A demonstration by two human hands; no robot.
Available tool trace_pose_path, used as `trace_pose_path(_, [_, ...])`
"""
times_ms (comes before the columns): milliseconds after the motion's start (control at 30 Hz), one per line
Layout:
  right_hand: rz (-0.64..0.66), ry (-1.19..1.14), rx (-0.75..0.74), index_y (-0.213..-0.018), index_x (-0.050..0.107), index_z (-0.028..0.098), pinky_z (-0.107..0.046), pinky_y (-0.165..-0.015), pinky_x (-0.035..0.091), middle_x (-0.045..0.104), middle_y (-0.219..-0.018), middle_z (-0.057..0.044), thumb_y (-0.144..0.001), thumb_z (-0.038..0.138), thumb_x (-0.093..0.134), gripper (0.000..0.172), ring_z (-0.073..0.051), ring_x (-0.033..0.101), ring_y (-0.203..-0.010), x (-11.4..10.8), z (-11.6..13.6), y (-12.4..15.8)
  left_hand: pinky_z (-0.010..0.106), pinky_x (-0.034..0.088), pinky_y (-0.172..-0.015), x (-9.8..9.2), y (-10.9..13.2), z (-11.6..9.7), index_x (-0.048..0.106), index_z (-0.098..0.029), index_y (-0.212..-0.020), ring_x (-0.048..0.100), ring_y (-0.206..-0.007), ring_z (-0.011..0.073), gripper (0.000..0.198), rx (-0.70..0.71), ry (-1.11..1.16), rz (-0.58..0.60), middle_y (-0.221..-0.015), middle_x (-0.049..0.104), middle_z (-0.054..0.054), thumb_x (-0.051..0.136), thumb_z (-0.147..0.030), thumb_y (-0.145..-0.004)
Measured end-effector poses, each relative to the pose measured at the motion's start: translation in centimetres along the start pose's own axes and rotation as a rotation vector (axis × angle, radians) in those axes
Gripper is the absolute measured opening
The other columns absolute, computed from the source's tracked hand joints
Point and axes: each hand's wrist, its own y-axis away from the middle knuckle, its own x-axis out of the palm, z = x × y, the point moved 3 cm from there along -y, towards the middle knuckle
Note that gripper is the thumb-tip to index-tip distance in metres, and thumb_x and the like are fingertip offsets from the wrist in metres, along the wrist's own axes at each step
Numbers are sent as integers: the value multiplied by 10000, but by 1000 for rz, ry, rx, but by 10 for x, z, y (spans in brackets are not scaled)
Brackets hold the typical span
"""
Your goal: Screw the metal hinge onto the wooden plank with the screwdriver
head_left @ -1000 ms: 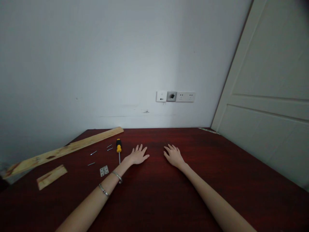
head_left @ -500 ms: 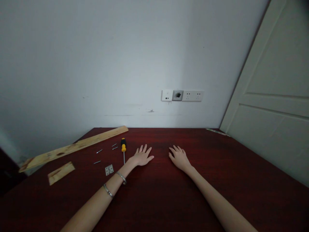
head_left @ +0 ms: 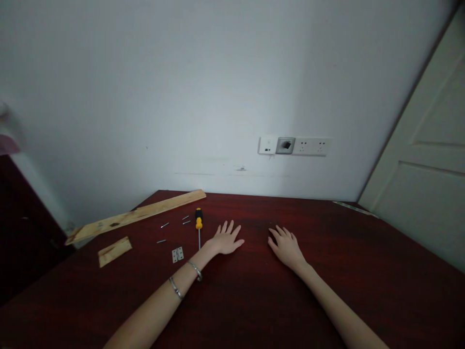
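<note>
My left hand [head_left: 225,240] lies flat on the dark red table [head_left: 232,300], fingers spread, holding nothing. My right hand [head_left: 286,247] rests palm down to its right with the fingers stretched out. Just left of my left hand is a screwdriver [head_left: 199,222] with a yellow and black handle; its shaft points toward me and its tip is hidden behind my forearm. A metal hinge [head_left: 178,254] lies opened out near my left wrist. Several screws [head_left: 164,225] are scattered left of the screwdriver.
A long wooden board [head_left: 145,212] slants along the table's left back edge. A short wooden piece [head_left: 115,251] lies in front of it. A thin strip [head_left: 355,209] lies at the back right. Wall sockets [head_left: 310,146] sit above the table, and a white door [head_left: 428,169] stands at right.
The view has swung slightly left, so everything appears shifted to the right. Both hands keep their places on the table, and the objects have not moved.
</note>
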Motion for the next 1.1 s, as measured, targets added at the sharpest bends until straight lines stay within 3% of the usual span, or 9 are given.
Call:
trace_pose_path(233, [18, 22, -6, -1386, 510, 148, -502, -1117, 268, 440, -1492, -144, -951, 345, 349, 504, -354, 348, -1399, -1, 1, 0, 541, 49, -1202, 2, -1, 0, 50, -220, -1547, -78, -1480, 345, 785, -4, 17, 1, -1594, -84, 96, 147, -659, -904])
trace_pose_path(367, [48, 29, -12, -1363, 521, 126, -526, -1051, 349, 476, -1455, -169, -938, 337, 362, 500, -378, 418, -1343, -6, 1, -7, 539, 47, -1205, -2, 5, -5, 61, -204, -1547, -84, -1478, 349, 778, -14, 32, 16, -1592, -85, 104, 167, -637, -910])
trace_pose_path(500, [103, 25, -71, -1372, 489, 97, -466, -904, 471, 610, -1284, -204, -882, 264, 457, 519, -359, 598, -1141, -19, 0, -25, 543, 99, -1201, -11, 10, -12, 108, -146, -1543, -37, -1479, 364, 785, -14, 21, 41, -1590, -44, 141, 217, -603, -914])
trace_pose_path(667, [133, 4, -207, -1314, 547, 151, -386, -903, 484, 644, -1248, -164, -818, 110, 470, 504, -297, 604, -1165, -36, 17, -58, 511, 152, -1204, -34, 5, -3, 132, -110, -1532, -36, -1485, 343, 869, 54, 18, 15, -1585, -48, 156, 407, -585, -859])
trace_pose_path(767, [132, -4, -316, -1348, 519, 136, -397, -936, 474, 623, -1281, -171, -824, 105, 474, 526, -305, 590, -1187, -44, 41, -81, 424, 137, -1228, -62, 10, 16, 162, -82, -1522, -32, -1496, 286, 847, 46, 60, -88, -1591, -12, 152, 417, -552, -864])
trace_pose_path(900, [164, -23, -505, -1376, 492, 107, -321, -1090, 363, 537, -1406, -146, -822, 80, 519, 555, -247, 496, -1306, -51, 83, -116, 317, 118, -1237, -110, 38, 58, 200, -74, -1510, 53, -1502, 229, 787, 11, 34, -257, -1601, 42, 125, 429, -479, -876])
trace_pose_path(1033, [231, -23, -630, -1383, 482, 157, -300, -1106, 355, 509, -1436, -116, -802, 64, 607, 602, -213, 479, -1317, -57, 128, -157, 310, 159, -1223, -152, 73, 126, 148, -60, -1515, 194, -1473, 230, 861, -140, -33, -291, -1589, 140, 135, 490, -459, -832])
trace_pose_path(1100, [266, -10, -651, -1335, 515, 196, -393, -1044, 434, 556, -1369, -104, -861, 161, 618, 486, -227, 544, -1232, -58, 150, -178, 308, 182, -1211, -164, 90, 168, 120, -23, -1511, 225, -1461, 244, 937, -249, -66, -231, -1577, 159, 169, 546, -441, -789])
